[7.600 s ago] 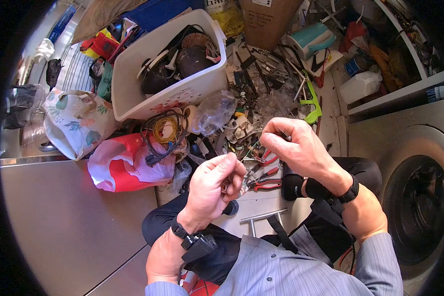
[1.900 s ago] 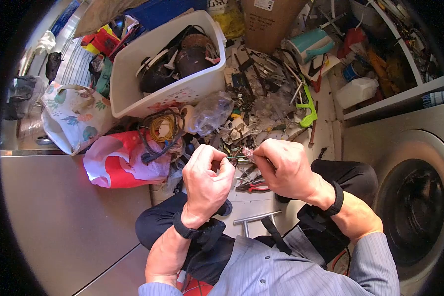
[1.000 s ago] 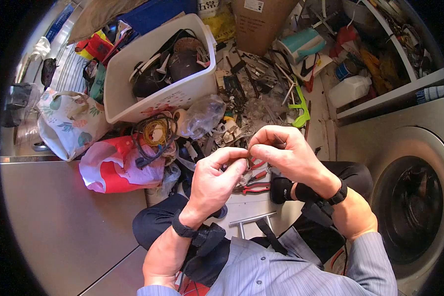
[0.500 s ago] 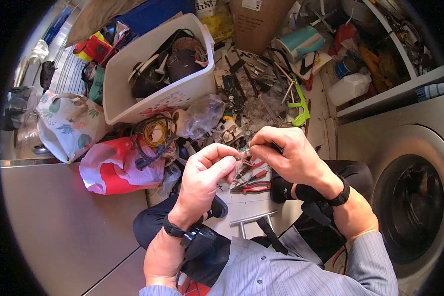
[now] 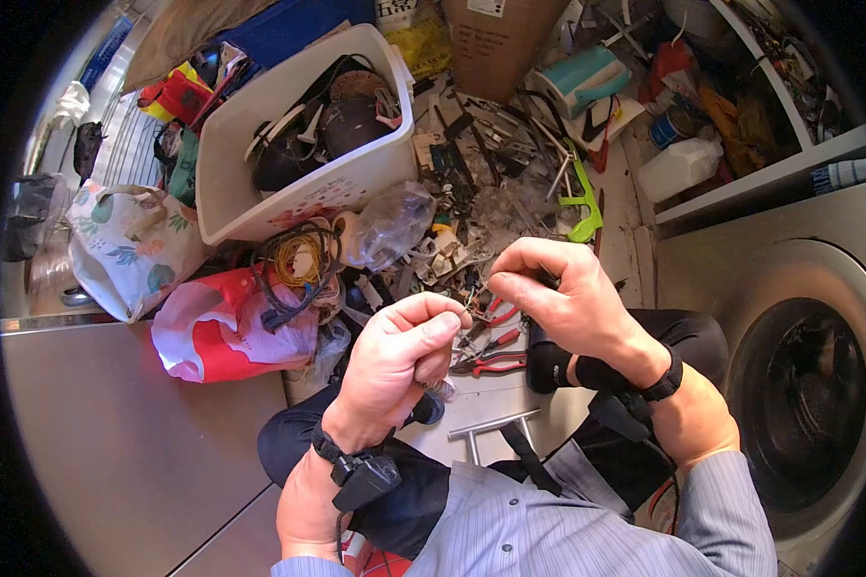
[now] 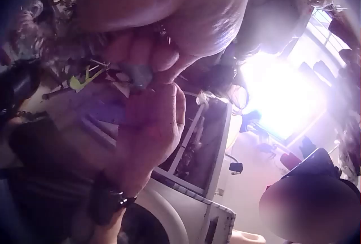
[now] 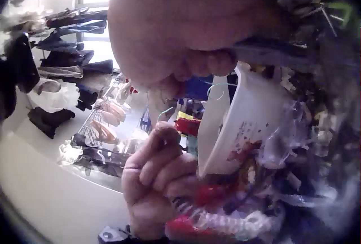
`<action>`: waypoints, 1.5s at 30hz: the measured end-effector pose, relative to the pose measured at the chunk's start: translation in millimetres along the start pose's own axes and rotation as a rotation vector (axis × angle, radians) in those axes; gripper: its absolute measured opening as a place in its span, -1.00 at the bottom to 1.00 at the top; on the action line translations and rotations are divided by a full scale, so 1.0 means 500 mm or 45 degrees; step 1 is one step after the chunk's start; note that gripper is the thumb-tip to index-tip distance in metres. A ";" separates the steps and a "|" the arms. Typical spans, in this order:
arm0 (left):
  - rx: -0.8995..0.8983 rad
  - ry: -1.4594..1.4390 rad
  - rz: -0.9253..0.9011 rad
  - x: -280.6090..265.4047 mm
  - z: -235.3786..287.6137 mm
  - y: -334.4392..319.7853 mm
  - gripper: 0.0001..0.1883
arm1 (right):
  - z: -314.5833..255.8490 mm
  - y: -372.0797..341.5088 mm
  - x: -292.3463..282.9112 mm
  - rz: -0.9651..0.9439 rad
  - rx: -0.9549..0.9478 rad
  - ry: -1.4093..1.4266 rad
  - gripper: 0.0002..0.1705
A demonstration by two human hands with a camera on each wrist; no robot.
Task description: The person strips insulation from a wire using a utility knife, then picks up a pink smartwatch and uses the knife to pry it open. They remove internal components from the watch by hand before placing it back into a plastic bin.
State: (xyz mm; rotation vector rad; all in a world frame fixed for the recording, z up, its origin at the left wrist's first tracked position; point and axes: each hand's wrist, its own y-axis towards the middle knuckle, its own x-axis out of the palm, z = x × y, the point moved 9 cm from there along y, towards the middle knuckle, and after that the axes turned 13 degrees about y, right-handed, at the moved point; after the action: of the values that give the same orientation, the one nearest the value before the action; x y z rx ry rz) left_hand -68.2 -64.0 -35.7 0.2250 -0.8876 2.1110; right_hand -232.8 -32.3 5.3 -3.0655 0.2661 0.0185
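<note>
In the head view my left hand (image 5: 390, 361) pinches a thin green wire (image 5: 469, 300) between thumb and forefinger. Its short end (image 7: 166, 110) points up from those fingertips in the right wrist view. A pale spiral coil (image 7: 225, 221) hangs below the same hand. My right hand (image 5: 558, 284) is just to the right, thumb and fingers curled together, with a thin green loop of wire (image 7: 217, 92) curving out by its fingers. Both sets of fingertips are a short gap apart. Red-handled pliers (image 5: 500, 363) lie on the floor beneath the hands.
Mixed scrap (image 5: 491, 163) covers the floor ahead, beside a white bin (image 5: 308, 200) and a clear plastic bag (image 5: 394, 226). A red and white bag (image 5: 231, 327) stands left. A washing machine (image 5: 789, 298) is at the right, a metal handle (image 5: 491, 423) near my legs.
Earlier a green wire stretched between both hands, with a tangled bundle at the right hand. The fingertips then met, and now stand slightly apart; the left hand has lowered and turned a little.
</note>
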 end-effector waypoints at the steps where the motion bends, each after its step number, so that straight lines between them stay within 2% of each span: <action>1: 0.032 -0.036 -0.028 0.002 -0.001 0.001 -0.83 | -0.001 0.001 -0.001 0.000 -0.001 0.000 -0.88; 2: 0.032 -0.035 -0.028 0.009 -0.005 0.003 -0.83 | 0.010 0.001 -0.002 0.003 0.079 0.045 -0.85; 4: 0.121 0.043 0.194 -0.004 -0.003 0.006 -0.83 | 0.021 0.000 -0.001 0.005 0.158 0.090 -0.82; 8: 0.129 0.160 0.130 -0.009 -0.003 0.001 -0.84 | 0.011 -0.003 0.006 -0.013 0.115 0.137 -0.80; 10: 0.056 0.119 -0.017 -0.002 -0.013 0.002 -0.84 | 0.009 -0.004 0.006 -0.020 0.115 0.133 -0.80; 14: 0.013 0.156 0.093 0.006 -0.006 0.000 -0.84 | 0.008 -0.002 -0.002 0.001 0.118 0.103 -0.81; 16: 0.118 0.323 0.283 -0.007 0.010 -0.003 -0.82 | 0.007 -0.002 -0.005 0.001 0.128 0.103 -0.82; 23: 0.280 0.406 0.369 -0.023 0.019 -0.001 -0.83 | 0.006 -0.010 0.000 -0.003 0.084 0.175 -0.79; 25: 0.433 0.533 0.386 -0.021 0.033 0.002 -0.84 | 0.012 -0.010 0.003 -0.012 0.110 0.205 -0.79; 28: 0.366 0.563 0.379 -0.010 0.031 0.000 -0.80 | 0.022 -0.010 0.004 -0.028 0.162 0.236 -0.77; 32: 0.404 0.485 0.296 -0.013 0.024 0.007 -0.75 | 0.038 -0.012 0.011 -0.072 0.260 0.259 -0.79; 34: 0.260 0.117 0.181 -0.011 0.004 0.014 -0.77 | 0.044 -0.012 0.014 -0.081 0.282 0.276 -0.79; 35: 0.259 0.117 0.179 -0.011 0.007 0.011 -0.77 | 0.043 -0.010 0.014 -0.075 0.256 0.258 -0.79; 40: 0.151 0.569 0.262 0.013 0.023 -0.002 -0.82 | 0.038 -0.009 0.017 -0.063 0.193 0.222 -0.80; 45: 0.179 0.852 0.215 0.023 0.022 -0.002 -0.84 | 0.020 -0.010 0.023 -0.145 0.172 0.090 -0.81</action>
State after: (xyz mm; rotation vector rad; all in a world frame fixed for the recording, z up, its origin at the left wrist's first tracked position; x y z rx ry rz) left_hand -76.6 -63.7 -21.8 -0.4801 -0.3667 2.1863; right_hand -220.9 -28.5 -4.6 -2.9446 0.0923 -0.1096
